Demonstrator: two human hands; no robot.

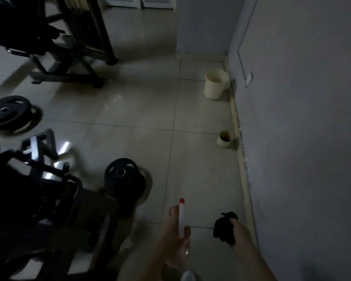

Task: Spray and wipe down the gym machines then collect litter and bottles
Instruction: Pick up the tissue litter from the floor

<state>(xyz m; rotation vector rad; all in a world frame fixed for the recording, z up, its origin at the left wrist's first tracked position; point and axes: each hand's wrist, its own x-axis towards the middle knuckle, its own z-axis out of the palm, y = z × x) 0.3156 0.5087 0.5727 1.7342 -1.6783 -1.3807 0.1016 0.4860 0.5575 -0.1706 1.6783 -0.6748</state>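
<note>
Spray bottle (181,218), white-headed with a red nozzle, sits at 6 o'clock, grasped by the left grip (171,230), fingers curled round its neck. The nozzle points up-frame over bare floor (150,118), not at any machine. At 5 o'clock the right grip (238,230) is clenched on a bunched black cloth (224,228).

Likely risks: a squeeze now would probably wet the glossy tiles and leave them slick. The room is very dim, so a foot could catch the weight plate (122,173) at 8 o'clock, just beside the nearest gym machine (39,179) at 8 to 9 o'clock.

Further out, a second weight plate (7,110) lies at 9 o'clock and another dark machine frame (69,47) stands at 11. Along the grey wall (292,118), a cream bucket (216,84) stands at 1 o'clock and a small pale tub (225,138) at 3. No bottle litter can be made out.
</note>
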